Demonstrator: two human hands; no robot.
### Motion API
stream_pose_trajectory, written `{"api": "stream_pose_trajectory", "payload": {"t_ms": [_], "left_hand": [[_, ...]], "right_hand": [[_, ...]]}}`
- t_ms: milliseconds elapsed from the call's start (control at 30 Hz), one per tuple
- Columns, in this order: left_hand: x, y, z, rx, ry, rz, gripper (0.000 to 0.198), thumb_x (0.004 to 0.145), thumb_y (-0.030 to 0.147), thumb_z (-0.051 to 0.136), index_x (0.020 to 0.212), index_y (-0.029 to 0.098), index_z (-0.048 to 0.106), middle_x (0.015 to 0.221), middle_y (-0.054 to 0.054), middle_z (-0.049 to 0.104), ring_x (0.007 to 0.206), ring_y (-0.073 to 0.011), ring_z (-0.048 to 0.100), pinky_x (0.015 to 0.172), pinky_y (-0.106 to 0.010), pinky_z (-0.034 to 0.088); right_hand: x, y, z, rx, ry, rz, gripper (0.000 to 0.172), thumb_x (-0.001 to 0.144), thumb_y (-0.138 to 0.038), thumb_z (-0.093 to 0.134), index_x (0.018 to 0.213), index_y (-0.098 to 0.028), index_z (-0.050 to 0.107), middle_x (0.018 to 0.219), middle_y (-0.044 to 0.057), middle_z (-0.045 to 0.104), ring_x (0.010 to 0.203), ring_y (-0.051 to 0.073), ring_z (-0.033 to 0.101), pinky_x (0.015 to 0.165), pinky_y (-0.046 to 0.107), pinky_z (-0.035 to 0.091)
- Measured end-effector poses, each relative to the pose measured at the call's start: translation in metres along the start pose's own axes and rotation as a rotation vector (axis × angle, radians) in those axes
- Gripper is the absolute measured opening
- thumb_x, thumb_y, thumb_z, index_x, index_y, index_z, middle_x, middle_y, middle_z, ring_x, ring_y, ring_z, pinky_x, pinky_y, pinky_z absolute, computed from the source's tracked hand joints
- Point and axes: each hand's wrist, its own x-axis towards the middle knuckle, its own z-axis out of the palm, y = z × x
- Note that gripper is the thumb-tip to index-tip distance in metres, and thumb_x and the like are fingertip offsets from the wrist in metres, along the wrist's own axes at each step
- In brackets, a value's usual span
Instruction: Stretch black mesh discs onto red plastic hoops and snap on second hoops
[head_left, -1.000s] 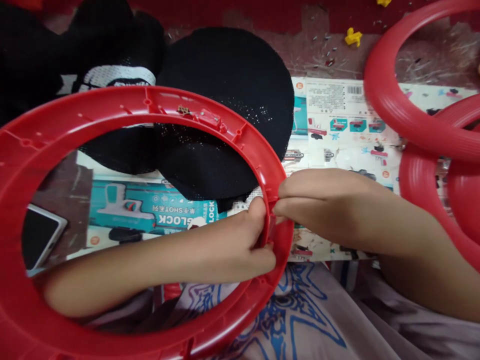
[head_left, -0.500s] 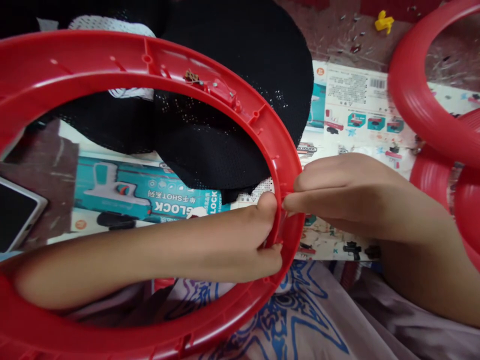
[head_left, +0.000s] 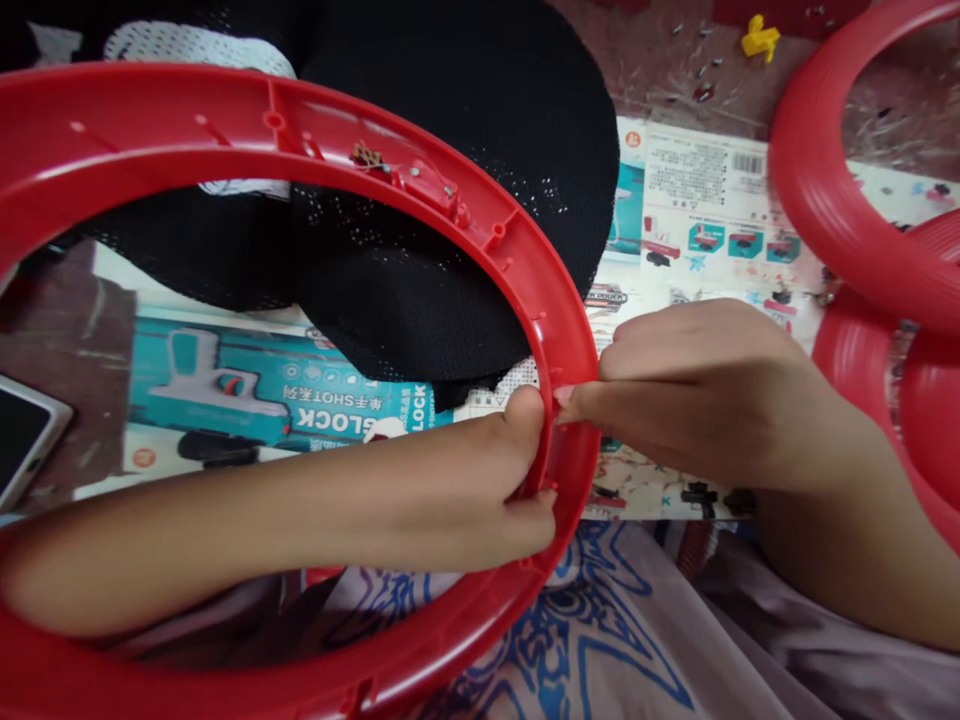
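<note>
A large red plastic ring stands tilted across the view, its ribbed hollow channel facing me. My left hand reaches through its middle and is closed round the inner wall at the right side. From the right, my right hand has its fingertips pinched together inside the channel, just above the left hand. Whatever lies between those fingertips is hidden or too small to make out. In the upper part of the channel sit a small brown piece and a red block with tiny screws.
Black mesh fabric lies behind the ring on printed cardboard. More red rings are stacked at right. A yellow piece and metal bits lie on the floor. A white-edged device is at left. Patterned cloth covers my lap.
My right fingertips have moved slightly left, deeper into the channel. The view has shifted a little, so the ring appears farther left. My left hand keeps its hold.
</note>
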Motion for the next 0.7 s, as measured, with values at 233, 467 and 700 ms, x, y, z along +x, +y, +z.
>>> {"api": "stream_pose_trajectory", "payload": {"t_ms": [233, 467, 700], "left_hand": [[0.001, -0.003, 0.001, -0.025, 0.012, 0.044, 0.022, 0.079, 0.027, 0.049, 0.099, 0.017, 0.046, 0.079, -0.002, 0.056, 0.063, -0.0149, 0.053, 0.051, -0.025, 0.042], [0.002, -0.003, 0.010, -0.396, 0.103, 0.044, 0.031, 0.081, 0.028, 0.052, 0.110, 0.020, 0.042, 0.088, -0.003, 0.059, 0.071, -0.0164, 0.060, 0.056, -0.025, 0.048], [-0.001, -0.001, 0.004, -0.260, 0.103, 0.101, 0.027, 0.077, 0.016, 0.054, 0.103, 0.020, 0.048, 0.096, -0.002, 0.056, 0.082, -0.0158, 0.057, 0.065, -0.023, 0.050]], "right_hand": [[0.006, 0.005, -0.002, -0.311, -0.145, -0.227, 0.033, 0.093, -0.020, 0.047, 0.062, -0.018, 0.059, 0.056, -0.003, 0.044, 0.054, 0.010, 0.035, 0.053, 0.028, 0.024], [0.003, 0.013, 0.000, -0.379, 0.090, -0.161, 0.038, 0.093, -0.039, 0.051, 0.064, -0.018, 0.061, 0.061, 0.000, 0.050, 0.056, 0.011, 0.044, 0.052, 0.028, 0.026], [0.003, 0.007, -0.004, -0.389, 0.110, -0.208, 0.032, 0.094, -0.017, 0.041, 0.074, -0.018, 0.066, 0.075, 0.003, 0.056, 0.069, 0.015, 0.050, 0.063, 0.029, 0.039]]}}
